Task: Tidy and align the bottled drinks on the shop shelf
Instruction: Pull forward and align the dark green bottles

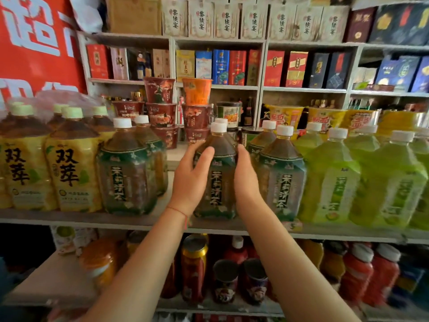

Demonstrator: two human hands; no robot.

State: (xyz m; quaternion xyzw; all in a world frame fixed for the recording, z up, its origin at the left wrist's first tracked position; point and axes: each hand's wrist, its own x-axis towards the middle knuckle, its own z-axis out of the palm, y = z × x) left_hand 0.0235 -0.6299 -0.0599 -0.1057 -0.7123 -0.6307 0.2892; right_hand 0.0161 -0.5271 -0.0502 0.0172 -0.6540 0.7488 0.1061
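Head view. Yellow-label bottles (72, 163) at centre-left read 双萃 in big black chars. Boxes (228, 19) along the top row carry vertical black chars, too blurred to read for sure. Red banner (34, 43) upper left has large white chars, cut off.

Dark tea bottle (217, 173), centre of frame: white cap, brown liquid, dark green label w/ vertical white script, not legible. It stands upright on the shelf (139, 220) near the front edge, btwn like bottles left and right; lime-green bottles (332, 180) at right.

Left hand (190, 177) cups the bottle's left side, fingers curled round its shoulder. Right hand (246, 175) presses flat on the right side, fingers straight. Bottle sits squeezed btwn both palms.
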